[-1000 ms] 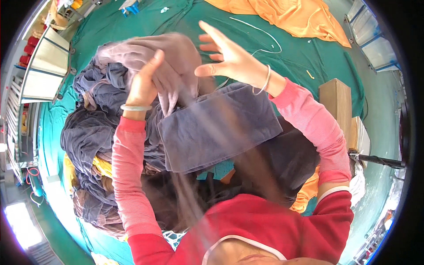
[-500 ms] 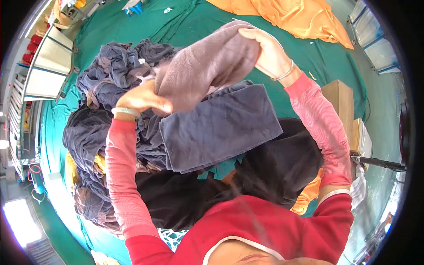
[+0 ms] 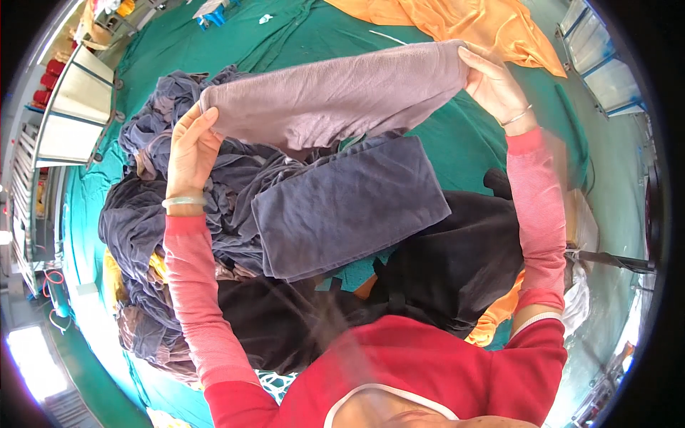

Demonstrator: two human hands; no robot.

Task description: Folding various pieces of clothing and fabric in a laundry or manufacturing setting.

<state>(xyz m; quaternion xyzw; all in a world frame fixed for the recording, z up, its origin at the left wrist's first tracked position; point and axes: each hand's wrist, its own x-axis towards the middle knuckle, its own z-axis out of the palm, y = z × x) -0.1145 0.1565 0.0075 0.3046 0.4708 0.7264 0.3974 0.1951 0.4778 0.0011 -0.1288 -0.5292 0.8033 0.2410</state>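
Observation:
A brownish-grey towel (image 3: 335,96) is stretched between my two hands, its upper edge nearly straight and its lower side bunched. My left hand (image 3: 194,143) pinches its left corner, thumb on top. At the opposite corner my right hand (image 3: 496,85) grips it between thumb and fingers. Just beneath hangs a view of a folded dark grey towel (image 3: 353,207), lying flat in front of me by my legs. Left of it, a heap of rumpled dark grey towels (image 3: 171,107) partly passes behind the held towel and my left hand.
Green sheeting (image 3: 285,36) covers the floor, with orange cloth (image 3: 457,25) spread at the far right. A white-panelled cart (image 3: 77,107) stands at the left. A cardboard box (image 3: 581,221) sits beyond my right arm, near a dark bar (image 3: 614,262).
My hands have moved apart, left hand leftward and right hand rightward. The towel between them has gone from bunched and folded over to drawn out wide.

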